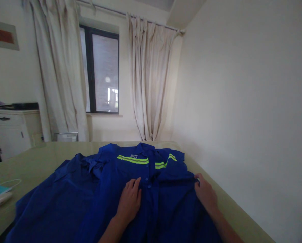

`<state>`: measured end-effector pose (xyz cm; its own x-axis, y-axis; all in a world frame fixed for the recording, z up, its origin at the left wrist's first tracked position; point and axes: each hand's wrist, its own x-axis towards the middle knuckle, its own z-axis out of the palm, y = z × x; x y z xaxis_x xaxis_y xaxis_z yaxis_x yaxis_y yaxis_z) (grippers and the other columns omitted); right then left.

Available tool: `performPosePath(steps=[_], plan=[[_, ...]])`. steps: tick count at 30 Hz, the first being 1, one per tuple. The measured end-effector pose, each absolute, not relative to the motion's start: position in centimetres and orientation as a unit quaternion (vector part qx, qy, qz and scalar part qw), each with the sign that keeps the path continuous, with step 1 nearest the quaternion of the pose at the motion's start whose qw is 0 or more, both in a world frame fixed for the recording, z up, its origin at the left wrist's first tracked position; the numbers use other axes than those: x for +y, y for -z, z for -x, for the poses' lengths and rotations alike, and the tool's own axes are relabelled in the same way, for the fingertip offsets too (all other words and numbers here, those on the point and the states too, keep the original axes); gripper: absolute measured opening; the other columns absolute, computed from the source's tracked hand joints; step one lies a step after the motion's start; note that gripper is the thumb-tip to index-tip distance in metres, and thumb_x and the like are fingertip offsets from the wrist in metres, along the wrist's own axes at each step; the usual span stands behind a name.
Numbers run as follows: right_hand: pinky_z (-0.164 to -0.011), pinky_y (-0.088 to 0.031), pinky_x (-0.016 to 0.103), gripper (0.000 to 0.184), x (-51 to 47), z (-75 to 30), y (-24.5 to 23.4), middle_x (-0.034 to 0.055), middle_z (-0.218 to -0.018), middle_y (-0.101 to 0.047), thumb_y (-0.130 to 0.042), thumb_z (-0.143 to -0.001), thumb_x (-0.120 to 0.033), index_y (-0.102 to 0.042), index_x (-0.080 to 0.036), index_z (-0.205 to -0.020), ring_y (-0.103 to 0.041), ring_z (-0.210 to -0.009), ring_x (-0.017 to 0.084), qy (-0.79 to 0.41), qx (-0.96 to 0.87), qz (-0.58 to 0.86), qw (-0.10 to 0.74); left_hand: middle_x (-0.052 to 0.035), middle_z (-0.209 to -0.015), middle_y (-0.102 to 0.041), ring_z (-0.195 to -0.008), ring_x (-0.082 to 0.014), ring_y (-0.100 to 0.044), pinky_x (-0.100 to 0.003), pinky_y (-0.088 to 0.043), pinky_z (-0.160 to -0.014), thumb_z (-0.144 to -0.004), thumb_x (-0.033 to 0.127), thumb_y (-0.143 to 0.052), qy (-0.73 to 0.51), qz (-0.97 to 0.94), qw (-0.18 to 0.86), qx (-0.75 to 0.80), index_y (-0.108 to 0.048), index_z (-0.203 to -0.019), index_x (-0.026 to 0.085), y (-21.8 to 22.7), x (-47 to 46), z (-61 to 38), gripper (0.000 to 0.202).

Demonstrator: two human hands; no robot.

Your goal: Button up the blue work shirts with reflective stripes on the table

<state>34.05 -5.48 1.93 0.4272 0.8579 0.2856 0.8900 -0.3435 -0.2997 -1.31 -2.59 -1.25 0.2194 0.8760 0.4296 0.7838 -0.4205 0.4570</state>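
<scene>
A dark blue work shirt [175,199] with buttons, a collar and yellow-green reflective stripes lies front up on the table, its collar away from me. My left hand [129,199] rests on the shirt's front, left of the button line, fingers stretched out over the cloth. At the shirt's right edge, my right hand [205,192] pinches the fabric between thumb and fingers. A fold runs from there across the chest below the stripe. More blue cloth [65,192] lies rumpled to the left; I cannot tell whether it is a second garment.
The pale greenish table [47,152] meets a white wall [242,101] on the right. A light blue face mask [0,191] and a white object [0,200] lie at the left. Beyond stand a white cabinet [11,131], curtains [151,74] and a window [105,74].
</scene>
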Motion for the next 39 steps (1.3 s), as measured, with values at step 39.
performPosePath(steps=[39], plan=[[-0.067, -0.060, 0.035, 0.030, 1.6, -18.7, 0.3, 0.0013, -0.081, -0.064, -0.064, -0.083, -0.049, -0.060, -0.021, -0.093, -0.068, -0.068, 0.020, -0.294, -0.444, 0.510, 0.676, 0.0018, -0.094, -0.066, -0.085, -0.0152, -0.063, -0.025, -0.037, -0.071, -0.098, 0.027, -0.053, -0.257, -0.738, 0.179, 0.598, -0.054, -0.092, 0.024, -0.2, 2.1, -1.5, 0.007]])
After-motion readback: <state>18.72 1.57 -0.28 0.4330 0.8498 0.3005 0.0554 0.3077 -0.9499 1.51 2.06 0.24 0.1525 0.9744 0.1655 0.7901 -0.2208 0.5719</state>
